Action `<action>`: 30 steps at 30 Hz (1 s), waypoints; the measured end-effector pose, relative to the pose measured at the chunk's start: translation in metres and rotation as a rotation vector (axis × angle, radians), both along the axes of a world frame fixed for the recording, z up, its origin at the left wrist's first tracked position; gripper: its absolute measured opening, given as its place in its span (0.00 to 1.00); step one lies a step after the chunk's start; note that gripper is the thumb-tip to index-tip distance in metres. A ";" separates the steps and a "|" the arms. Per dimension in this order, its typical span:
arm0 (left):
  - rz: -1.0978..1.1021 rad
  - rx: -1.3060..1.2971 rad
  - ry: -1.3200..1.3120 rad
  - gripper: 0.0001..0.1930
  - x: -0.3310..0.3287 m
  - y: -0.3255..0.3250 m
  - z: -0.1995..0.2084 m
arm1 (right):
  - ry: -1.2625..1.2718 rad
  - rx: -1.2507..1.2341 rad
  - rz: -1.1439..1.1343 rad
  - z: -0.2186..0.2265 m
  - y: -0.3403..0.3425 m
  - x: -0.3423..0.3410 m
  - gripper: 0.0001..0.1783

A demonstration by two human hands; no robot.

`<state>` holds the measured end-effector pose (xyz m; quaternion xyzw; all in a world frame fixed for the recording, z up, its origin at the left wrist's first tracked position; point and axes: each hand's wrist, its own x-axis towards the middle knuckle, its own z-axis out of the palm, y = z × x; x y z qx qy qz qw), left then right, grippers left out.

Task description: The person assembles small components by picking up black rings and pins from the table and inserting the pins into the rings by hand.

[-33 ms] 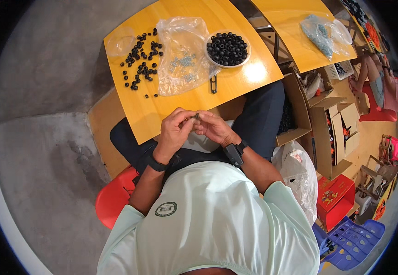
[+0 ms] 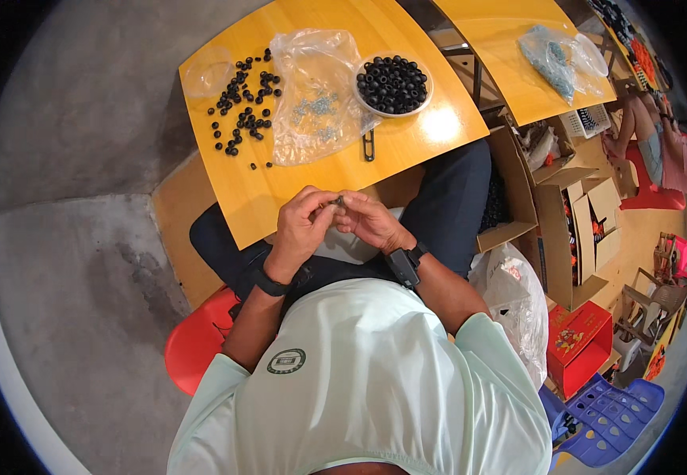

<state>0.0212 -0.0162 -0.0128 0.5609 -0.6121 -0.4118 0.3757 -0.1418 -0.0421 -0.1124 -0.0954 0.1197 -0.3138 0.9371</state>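
Over my lap, just off the table's near edge, my left hand and my right hand meet at the fingertips. Both are closed in a pinch around a small dark piece, mostly covered by the fingers; its kind cannot be made out. Beyond them on the yellow table lies a clear plastic bag with small silvery-blue pieces on it. A white bowl full of black beads stands to its right. Several loose black beads are scattered on the left.
Close to the table's front edge lies a black elongated loop. A clear round lid rests at the far left. Cardboard boxes, a white plastic bag and a red box crowd my right side. A person sits farther right.
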 end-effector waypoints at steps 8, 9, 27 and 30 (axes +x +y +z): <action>-0.046 -0.159 -0.253 0.09 -0.004 -0.001 0.009 | 0.066 -0.099 0.000 -0.001 0.001 0.001 0.12; -0.046 -0.158 -0.253 0.09 -0.004 -0.001 0.011 | 0.066 -0.098 0.001 -0.001 0.001 0.001 0.12; -0.042 -0.187 -0.324 0.09 0.000 -0.003 0.006 | 0.325 -0.141 -0.089 0.015 0.006 0.012 0.16; -0.040 -0.215 -0.339 0.09 -0.003 -0.005 0.007 | 0.324 -0.228 -0.084 0.018 0.006 0.012 0.15</action>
